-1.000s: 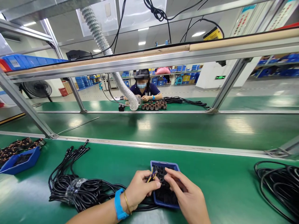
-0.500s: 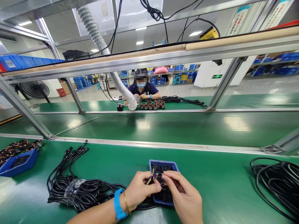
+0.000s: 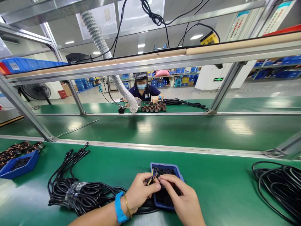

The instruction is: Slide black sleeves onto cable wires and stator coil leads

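Observation:
My left hand (image 3: 142, 188), with a blue band and a gold bangle at the wrist, is closed around a cable end whose thin wires (image 3: 152, 177), yellow, white and dark, fan out above the thumb. At the wire tips my right hand (image 3: 180, 191) makes a pinch; what sits between its fingertips is too small to make out. Both hands are over a blue bin (image 3: 179, 171) of short black tube-like pieces (image 3: 163, 171), hiding part of it. To the left lies a bundle of black cables (image 3: 94, 194), bound with clear wrap and running under my left wrist.
A second blue bin (image 3: 33, 161) stands far left beside copper-wound parts (image 3: 17, 149). Coiled black cable (image 3: 279, 182) lies at right. A metal frame rail (image 3: 141, 145) crosses behind. Beyond it, a co-worker (image 3: 143, 89) sits near a silver duct (image 3: 124, 91) and wound coils (image 3: 154, 108).
My right hand has moved slightly left, bringing its fingertips to the wires. My left hand keeps its hold on the cable. Across the bench, the co-worker's arm has shifted.

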A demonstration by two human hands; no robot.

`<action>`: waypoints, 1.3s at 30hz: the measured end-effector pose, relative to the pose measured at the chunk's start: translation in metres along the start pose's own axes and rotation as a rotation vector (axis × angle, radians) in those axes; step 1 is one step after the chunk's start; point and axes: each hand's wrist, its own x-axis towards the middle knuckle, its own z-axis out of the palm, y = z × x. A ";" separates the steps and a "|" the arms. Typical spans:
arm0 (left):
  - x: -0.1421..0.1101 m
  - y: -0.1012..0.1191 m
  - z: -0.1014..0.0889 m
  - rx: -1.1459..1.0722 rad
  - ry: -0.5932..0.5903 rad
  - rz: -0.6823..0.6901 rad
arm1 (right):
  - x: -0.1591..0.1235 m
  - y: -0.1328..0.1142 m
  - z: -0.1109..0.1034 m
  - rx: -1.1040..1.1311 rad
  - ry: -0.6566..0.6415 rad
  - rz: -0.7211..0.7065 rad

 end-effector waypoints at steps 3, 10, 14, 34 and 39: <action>0.001 0.000 -0.001 0.004 0.003 0.020 | 0.008 0.001 -0.009 -0.091 -0.037 -0.055; -0.001 0.001 -0.006 -0.038 0.012 -0.015 | 0.006 0.004 -0.007 0.015 -0.286 0.081; 0.000 -0.002 -0.010 -0.030 0.032 -0.009 | 0.005 0.009 -0.001 0.035 -0.334 0.211; 0.002 0.002 -0.006 -0.158 -0.038 -0.046 | 0.027 0.019 -0.002 -0.775 -0.607 -0.035; 0.002 0.007 -0.005 -0.176 0.013 -0.031 | 0.020 0.027 -0.010 -0.700 -0.554 -0.046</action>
